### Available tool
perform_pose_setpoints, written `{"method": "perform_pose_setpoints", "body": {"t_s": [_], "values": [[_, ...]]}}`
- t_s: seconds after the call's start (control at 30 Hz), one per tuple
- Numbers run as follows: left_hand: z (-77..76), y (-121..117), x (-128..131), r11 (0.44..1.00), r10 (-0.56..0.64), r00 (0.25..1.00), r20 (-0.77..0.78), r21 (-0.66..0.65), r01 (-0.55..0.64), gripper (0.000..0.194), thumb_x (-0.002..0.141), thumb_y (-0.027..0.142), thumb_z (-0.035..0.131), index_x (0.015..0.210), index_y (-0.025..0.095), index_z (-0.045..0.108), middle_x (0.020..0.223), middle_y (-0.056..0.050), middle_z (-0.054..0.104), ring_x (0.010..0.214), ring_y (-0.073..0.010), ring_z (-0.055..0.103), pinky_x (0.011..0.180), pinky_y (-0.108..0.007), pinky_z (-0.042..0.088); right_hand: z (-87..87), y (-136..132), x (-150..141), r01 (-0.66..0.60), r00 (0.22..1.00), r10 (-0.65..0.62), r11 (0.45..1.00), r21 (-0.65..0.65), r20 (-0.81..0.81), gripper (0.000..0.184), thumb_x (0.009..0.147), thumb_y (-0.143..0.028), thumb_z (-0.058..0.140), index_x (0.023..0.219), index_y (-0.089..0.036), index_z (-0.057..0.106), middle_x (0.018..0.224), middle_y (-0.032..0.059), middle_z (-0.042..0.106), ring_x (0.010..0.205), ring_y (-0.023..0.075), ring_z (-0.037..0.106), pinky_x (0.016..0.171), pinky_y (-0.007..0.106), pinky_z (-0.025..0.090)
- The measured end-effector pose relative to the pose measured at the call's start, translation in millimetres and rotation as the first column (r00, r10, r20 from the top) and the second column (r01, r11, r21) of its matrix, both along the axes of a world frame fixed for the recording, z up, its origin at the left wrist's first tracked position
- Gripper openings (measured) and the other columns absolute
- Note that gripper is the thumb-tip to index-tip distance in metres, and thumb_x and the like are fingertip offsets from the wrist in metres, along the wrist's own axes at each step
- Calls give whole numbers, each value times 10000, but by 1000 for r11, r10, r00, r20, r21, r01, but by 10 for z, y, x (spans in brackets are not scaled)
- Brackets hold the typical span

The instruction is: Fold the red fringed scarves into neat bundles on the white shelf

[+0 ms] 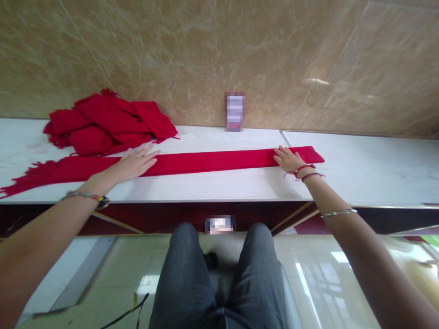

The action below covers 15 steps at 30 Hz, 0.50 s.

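Observation:
A red scarf (212, 161) lies stretched lengthwise along the white tabletop, folded into a long narrow strip. Its fringed end spreads out at the far left, and the plain folded end is on the right. My left hand (135, 162) rests flat on the strip left of the middle, fingers spread. Close to the right end, my right hand (288, 159) lies on the cloth with its fingers apart. Neither hand grips the fabric. Just behind my left hand is a crumpled pile of red cloth (109, 123), with some fringe showing on top.
A marbled brown wall (206, 55) rises behind the white tabletop (370, 169). A small blurred-out box-like item (235, 112) stands against it. A seam crosses the tabletop right of the middle. My knees (185, 242) are near the table's front edge.

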<state>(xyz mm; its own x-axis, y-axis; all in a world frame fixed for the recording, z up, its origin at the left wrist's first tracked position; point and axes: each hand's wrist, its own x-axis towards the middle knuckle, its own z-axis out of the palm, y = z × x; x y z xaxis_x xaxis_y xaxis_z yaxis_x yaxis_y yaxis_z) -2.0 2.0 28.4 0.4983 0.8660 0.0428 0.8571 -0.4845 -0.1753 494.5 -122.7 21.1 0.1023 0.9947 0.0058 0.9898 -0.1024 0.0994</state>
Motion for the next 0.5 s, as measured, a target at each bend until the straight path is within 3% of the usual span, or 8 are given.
{"method": "perform_pose_setpoints", "body": {"t_s": [0.13,0.27,0.37,0.5], "values": [[89,-99,852,986,-164,981,104,15,163,509,982,373,197,1424,158,326,1525,-118,200,1401,-254,169,1107,-445,177,47,168,-608,-175,984,176,984,23,-32,546,945,-358,233,1457,-170,261,1533,101,201,1395,275,192,1071,527,268],[-73,-140,1446,968,-227,966,124,-79,237,500,976,409,220,1443,242,285,1535,-54,189,1407,-237,163,1105,-439,195,5,278,-938,-273,960,271,962,-21,-71,541,946,-356,219,1460,-191,259,1532,84,209,1394,273,196,1070,541,260],[-195,-126,1507,956,-268,957,111,-95,278,511,975,406,209,1446,222,282,1525,-47,222,1404,-210,179,1113,-384,185,-65,275,-745,-219,973,215,975,-44,-79,533,944,-342,200,1457,-212,268,1525,75,234,1385,268,226,1064,561,257],[-222,-119,1430,955,-275,957,90,-87,283,511,976,392,196,1446,212,281,1524,-41,225,1402,-187,185,1116,-347,171,-147,191,-22,-57,997,55,998,-39,-47,534,936,-336,177,1452,-234,268,1515,74,266,1377,263,251,1041,585,285]]}}
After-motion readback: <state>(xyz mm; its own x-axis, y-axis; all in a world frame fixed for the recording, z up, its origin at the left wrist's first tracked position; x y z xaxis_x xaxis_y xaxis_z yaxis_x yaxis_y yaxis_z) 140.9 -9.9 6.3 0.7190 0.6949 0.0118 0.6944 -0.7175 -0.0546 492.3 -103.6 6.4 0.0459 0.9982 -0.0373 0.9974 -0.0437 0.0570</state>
